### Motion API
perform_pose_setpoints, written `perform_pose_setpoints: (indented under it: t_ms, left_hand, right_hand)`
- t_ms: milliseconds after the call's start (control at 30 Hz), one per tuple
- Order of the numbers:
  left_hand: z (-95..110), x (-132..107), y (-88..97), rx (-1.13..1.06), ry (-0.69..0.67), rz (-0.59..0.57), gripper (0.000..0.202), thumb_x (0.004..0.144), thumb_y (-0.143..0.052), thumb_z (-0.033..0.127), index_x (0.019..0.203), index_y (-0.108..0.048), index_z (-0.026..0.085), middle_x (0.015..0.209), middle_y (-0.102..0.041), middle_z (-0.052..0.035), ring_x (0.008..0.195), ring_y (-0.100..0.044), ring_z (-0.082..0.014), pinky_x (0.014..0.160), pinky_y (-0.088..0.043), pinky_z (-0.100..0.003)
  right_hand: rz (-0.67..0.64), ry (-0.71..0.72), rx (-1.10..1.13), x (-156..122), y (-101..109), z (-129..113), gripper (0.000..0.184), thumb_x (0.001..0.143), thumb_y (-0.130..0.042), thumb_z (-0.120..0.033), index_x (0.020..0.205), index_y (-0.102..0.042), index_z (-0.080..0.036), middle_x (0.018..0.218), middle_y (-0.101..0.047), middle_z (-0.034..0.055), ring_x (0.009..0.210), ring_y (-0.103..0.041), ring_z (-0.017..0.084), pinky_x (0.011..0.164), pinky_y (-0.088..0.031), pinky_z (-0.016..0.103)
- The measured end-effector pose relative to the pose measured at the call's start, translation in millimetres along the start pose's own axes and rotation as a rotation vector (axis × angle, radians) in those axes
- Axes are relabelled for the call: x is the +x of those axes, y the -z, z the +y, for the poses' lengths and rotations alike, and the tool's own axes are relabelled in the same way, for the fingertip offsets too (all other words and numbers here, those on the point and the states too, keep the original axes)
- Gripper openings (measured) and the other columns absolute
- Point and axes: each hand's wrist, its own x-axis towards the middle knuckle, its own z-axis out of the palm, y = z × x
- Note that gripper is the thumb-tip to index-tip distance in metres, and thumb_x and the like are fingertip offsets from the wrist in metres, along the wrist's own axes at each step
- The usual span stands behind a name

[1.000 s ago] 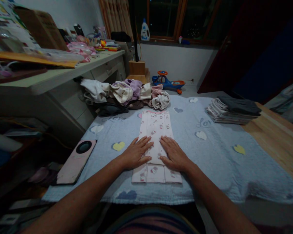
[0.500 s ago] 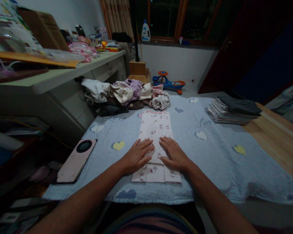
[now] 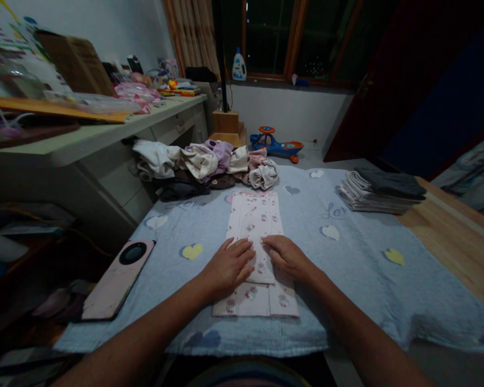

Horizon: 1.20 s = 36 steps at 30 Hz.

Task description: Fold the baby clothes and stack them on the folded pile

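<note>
Left hand [image 3: 228,267] and right hand [image 3: 288,258] open, ungripping, on pink printed garment [image 3: 252,226], folded lengthwise; folded stack [image 3: 381,191] upper right; loose clothes heap [image 3: 205,164] unfolded, upper centre

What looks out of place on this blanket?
The pink phone stands out. It lies along the left edge of the blanket and seems to be the only non-fabric item there, beside the folded garment and the clothes.
</note>
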Motion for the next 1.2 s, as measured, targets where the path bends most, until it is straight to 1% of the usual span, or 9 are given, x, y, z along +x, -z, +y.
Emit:
perform_pose_setpoints:
  t_ms: [133,267,400,500,567,633,733,867,1200]
  left_hand:
    - [4.8,10.1,-10.5,0.034,-0.039,-0.015,0.055,0.099,-0.039,0.048,0.148,-0.039,0.023,0.158,-0.034,-0.0102,0.148,-0.026,-0.0244,0.120,-0.020,-0.047]
    - [5.4,9.0,-19.6,0.038,-0.034,-0.110,0.064,0.098,-0.039,0.055,0.153,-0.029,0.025,0.162,-0.024,-0.0110,0.150,-0.020,-0.0253,0.120,-0.017,-0.048]
    - [7.5,5.8,-14.7,0.019,-0.041,-0.118,0.067,0.097,-0.038,0.058,0.154,-0.028,0.024,0.162,-0.024,-0.0115,0.149,-0.022,-0.0269,0.119,-0.018,-0.050]
    - [11.0,13.8,-1.0,-0.018,-0.046,-0.065,0.058,0.096,-0.041,0.057,0.143,-0.045,0.023,0.152,-0.044,-0.0111,0.137,-0.041,-0.0288,0.112,-0.030,-0.048]
    - [10.7,27.5,8.6,-0.050,-0.008,-0.029,0.043,0.100,-0.034,0.049,0.120,-0.062,0.023,0.126,-0.065,-0.0086,0.116,-0.058,-0.0254,0.101,-0.041,-0.043]
    - [5.4,46.2,13.7,-0.053,0.090,0.066,0.040,0.102,-0.029,0.038,0.107,-0.065,0.021,0.108,-0.069,-0.0077,0.105,-0.061,-0.0234,0.095,-0.045,-0.041]
    - [-11.6,74.0,7.8,0.002,0.213,0.219,0.036,0.099,-0.032,0.022,0.125,-0.056,0.016,0.129,-0.062,-0.0117,0.121,-0.055,-0.0231,0.105,-0.039,-0.040]
    - [-34.3,90.8,-12.8,0.081,0.291,0.108,0.051,0.098,-0.035,0.026,0.148,-0.036,0.012,0.157,-0.036,-0.0146,0.146,-0.030,-0.0266,0.118,-0.025,-0.047]
    - [-38.5,87.3,-26.9,0.145,0.322,0.057,0.063,0.098,-0.039,0.043,0.152,-0.031,0.012,0.161,-0.025,-0.0140,0.150,-0.020,-0.0265,0.120,-0.022,-0.047]
  right_hand:
    - [0.034,0.057,-0.126,35.6,0.7,7.4,0.041,0.095,-0.042,-0.021,0.133,-0.055,-0.016,0.137,-0.058,0.0147,0.129,-0.051,0.025,0.110,-0.038,0.046]
    - [-0.077,0.023,-0.241,65.0,-3.6,19.2,0.053,0.096,-0.044,-0.027,0.146,-0.041,-0.011,0.154,-0.038,0.0187,0.145,-0.032,0.026,0.116,-0.029,0.048]
    - [-0.134,-0.006,-0.298,77.9,-3.9,29.5,0.059,0.096,-0.048,-0.034,0.147,-0.039,-0.007,0.157,-0.031,0.0202,0.146,-0.029,0.030,0.117,-0.027,0.047]
    - [-0.116,-0.012,-0.304,82.8,-3.5,34.4,0.057,0.097,-0.046,-0.034,0.146,-0.040,-0.006,0.155,-0.034,0.0211,0.144,-0.032,0.029,0.116,-0.028,0.046]
    - [-0.095,-0.031,-0.298,85.4,-5.0,36.4,0.056,0.097,-0.046,-0.033,0.146,-0.041,-0.007,0.154,-0.036,0.0210,0.144,-0.033,0.029,0.116,-0.028,0.047]
    - [-0.074,-0.057,-0.289,86.8,-7.8,37.9,0.056,0.097,-0.045,-0.033,0.147,-0.040,-0.010,0.155,-0.035,0.0195,0.145,-0.031,0.029,0.116,-0.027,0.050]
    - [-0.061,-0.069,-0.266,86.8,-11.7,40.1,0.055,0.097,-0.042,-0.031,0.149,-0.038,-0.012,0.157,-0.033,0.0161,0.146,-0.028,0.027,0.117,-0.024,0.050]
    - [-0.071,-0.072,-0.249,86.7,-12.2,45.4,0.056,0.096,-0.040,-0.027,0.149,-0.037,-0.012,0.157,-0.034,0.0141,0.146,-0.029,0.024,0.118,-0.023,0.048]
    - [-0.171,-0.104,-0.282,107.7,1.6,45.3,0.054,0.099,-0.034,-0.034,0.149,-0.038,-0.013,0.158,-0.033,0.0133,0.147,-0.026,0.024,0.119,-0.017,0.048]
